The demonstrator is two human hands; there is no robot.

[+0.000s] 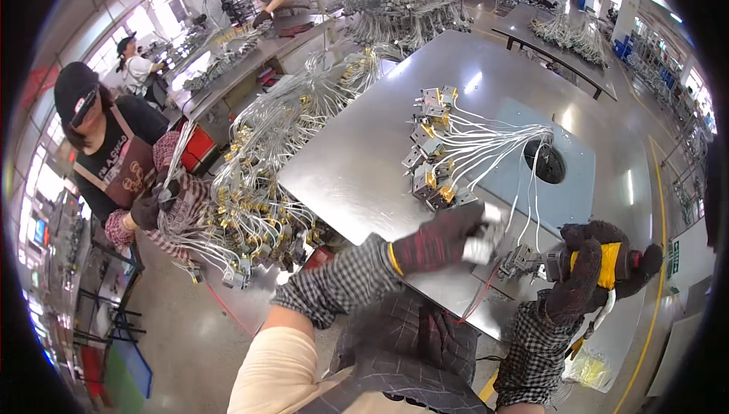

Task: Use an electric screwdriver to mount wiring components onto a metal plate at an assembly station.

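Observation:
My left hand [448,241], in a dark red and black glove, closes around a whitish metal part [486,241] that is smeared by motion. My right hand [585,281], gloved too, grips a power driver [609,265] with a yellow-wrapped body. Its silver nose points left, close to a small metal switch-like unit [519,260] on the table edge; whether they touch I cannot tell. White wires [493,137] fan out from a black round opening [545,162] in a pale blue panel [581,186] to several metal units with yellow pieces [430,144].
The steel table [357,163] spans the middle. Heaps of wired metal units [266,156] lie left of it. A co-worker [114,140] at the left handles a wire bundle; others work behind. A red wire [478,298] hangs at the near edge. Wire-laden racks [406,0] stand farther back.

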